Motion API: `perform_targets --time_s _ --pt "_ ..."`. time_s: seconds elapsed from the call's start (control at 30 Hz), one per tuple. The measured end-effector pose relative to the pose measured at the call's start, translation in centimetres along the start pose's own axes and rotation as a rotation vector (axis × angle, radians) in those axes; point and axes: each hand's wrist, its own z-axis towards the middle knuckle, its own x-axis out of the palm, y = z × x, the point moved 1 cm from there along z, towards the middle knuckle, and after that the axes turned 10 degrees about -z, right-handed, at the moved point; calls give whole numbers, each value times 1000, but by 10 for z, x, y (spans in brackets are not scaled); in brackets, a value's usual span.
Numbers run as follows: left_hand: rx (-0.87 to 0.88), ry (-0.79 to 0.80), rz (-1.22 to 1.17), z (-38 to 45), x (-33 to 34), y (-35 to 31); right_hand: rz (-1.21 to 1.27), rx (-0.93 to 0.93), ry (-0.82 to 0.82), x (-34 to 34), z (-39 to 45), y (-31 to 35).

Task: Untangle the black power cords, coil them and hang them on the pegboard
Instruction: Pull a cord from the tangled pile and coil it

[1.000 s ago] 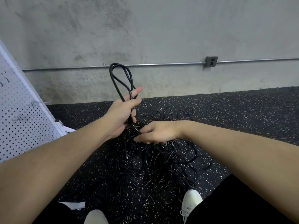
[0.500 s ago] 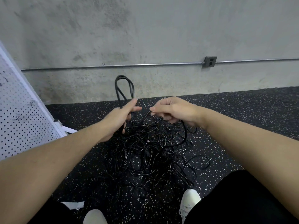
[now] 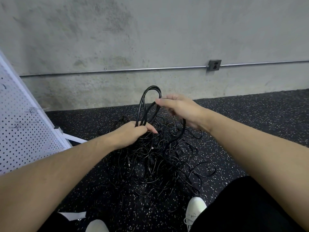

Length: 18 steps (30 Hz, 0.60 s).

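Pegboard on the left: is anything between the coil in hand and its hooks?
Nothing visible blocks the way. The left hand grips the coil, the right hand guides a strand, but that cord still trails down into the tangled pile on the floor. The pegboard hooks look bare.

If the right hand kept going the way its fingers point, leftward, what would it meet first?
Probably the upright loops of the coiled cord held by the left hand; the right hand is already at them. Depth is unclear.
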Motion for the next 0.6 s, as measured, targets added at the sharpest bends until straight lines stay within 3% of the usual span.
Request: perform_targets --time_s 0.13,0.27,0.4,0.53,0.6 --pt "25 119 -84 1 2 0 -20 -109 -295 -2 9 -3" --pt "4 294 -64 -6 7 -4 12 -110 -257 -1 8 -7" --pt "61 77 -190 -6 7 -4 208 -88 -219 7 9 0" --pt "80 24 -258 -7 6 2 219 205 -139 9 11 -1" --pt "70 -6 -328 -8 4 3 294 242 -134 12 11 -2"
